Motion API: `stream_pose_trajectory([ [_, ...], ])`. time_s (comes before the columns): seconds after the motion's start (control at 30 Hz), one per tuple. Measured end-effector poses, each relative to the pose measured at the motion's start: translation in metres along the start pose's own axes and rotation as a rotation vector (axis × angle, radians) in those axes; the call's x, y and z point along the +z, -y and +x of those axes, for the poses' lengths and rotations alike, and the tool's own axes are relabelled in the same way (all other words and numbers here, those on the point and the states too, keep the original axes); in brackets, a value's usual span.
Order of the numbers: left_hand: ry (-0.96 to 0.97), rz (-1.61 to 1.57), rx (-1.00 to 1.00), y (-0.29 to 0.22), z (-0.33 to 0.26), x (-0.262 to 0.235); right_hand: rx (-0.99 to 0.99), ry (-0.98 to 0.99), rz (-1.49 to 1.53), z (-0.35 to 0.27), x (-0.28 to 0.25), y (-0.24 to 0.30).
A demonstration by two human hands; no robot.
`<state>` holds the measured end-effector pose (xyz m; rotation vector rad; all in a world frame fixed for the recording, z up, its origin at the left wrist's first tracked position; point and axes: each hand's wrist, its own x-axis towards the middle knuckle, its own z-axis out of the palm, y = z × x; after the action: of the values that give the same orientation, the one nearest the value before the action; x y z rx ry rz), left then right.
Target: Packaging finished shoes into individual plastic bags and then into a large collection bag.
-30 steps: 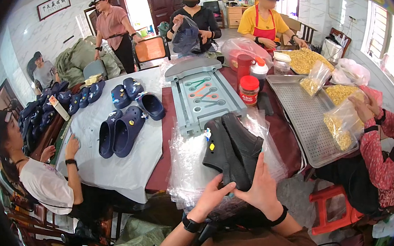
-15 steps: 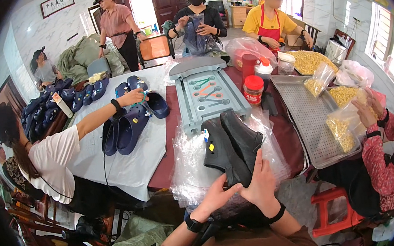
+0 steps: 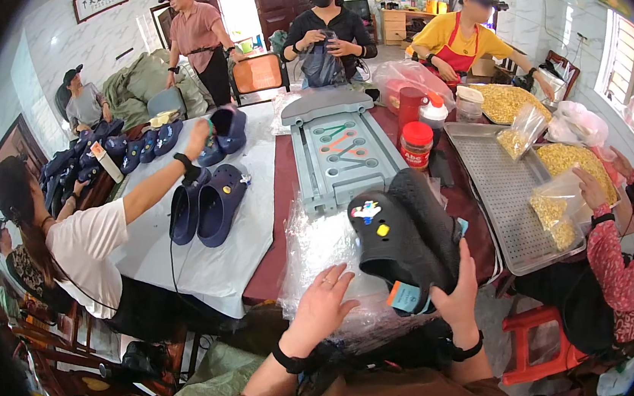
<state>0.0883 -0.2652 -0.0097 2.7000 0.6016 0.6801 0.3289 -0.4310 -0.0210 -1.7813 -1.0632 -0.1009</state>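
Two black clogs (image 3: 405, 243), right hand (image 3: 458, 299) grip, left hand (image 3: 323, 304) on plastic bag (image 3: 314, 244)

Black clogs (image 3: 405, 239): matt, smooth foam-like plastic, with glossy coloured charms. Clear bag (image 3: 322, 251): thin crinkled plastic film, shiny. Tablecloth (image 3: 224, 260): white, matt cloth or paper. Tray (image 3: 504, 195): dull perforated metal. Grey mould board (image 3: 343, 153): smooth matt plastic. Jar lid (image 3: 418, 133): glossy red plastic.

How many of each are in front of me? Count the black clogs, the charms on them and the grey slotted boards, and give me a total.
Black clogs, held by the right hand: 2
Charms showing on them: 2
Grey slotted board: 1
Total: 5
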Motion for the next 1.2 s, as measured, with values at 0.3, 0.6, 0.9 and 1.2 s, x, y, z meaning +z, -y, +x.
stream_pose_trajectory([
  [0.3,0.232,0.134,0.199,0.036,0.023,0.011,0.153,-0.173,0.403,-0.005,-0.038,-0.044],
  [0.6,0.252,0.126,0.369,0.041,0.034,0.028,0.237,-0.247,0.638,-0.012,-0.055,-0.055],
  [0.9,0.316,0.061,0.419,0.050,0.034,0.040,0.191,-0.231,0.622,-0.018,-0.052,-0.076],
  [1.2,0.289,-0.154,0.386,0.041,0.037,0.041,0.248,-0.264,0.617,-0.018,-0.056,-0.070],
])
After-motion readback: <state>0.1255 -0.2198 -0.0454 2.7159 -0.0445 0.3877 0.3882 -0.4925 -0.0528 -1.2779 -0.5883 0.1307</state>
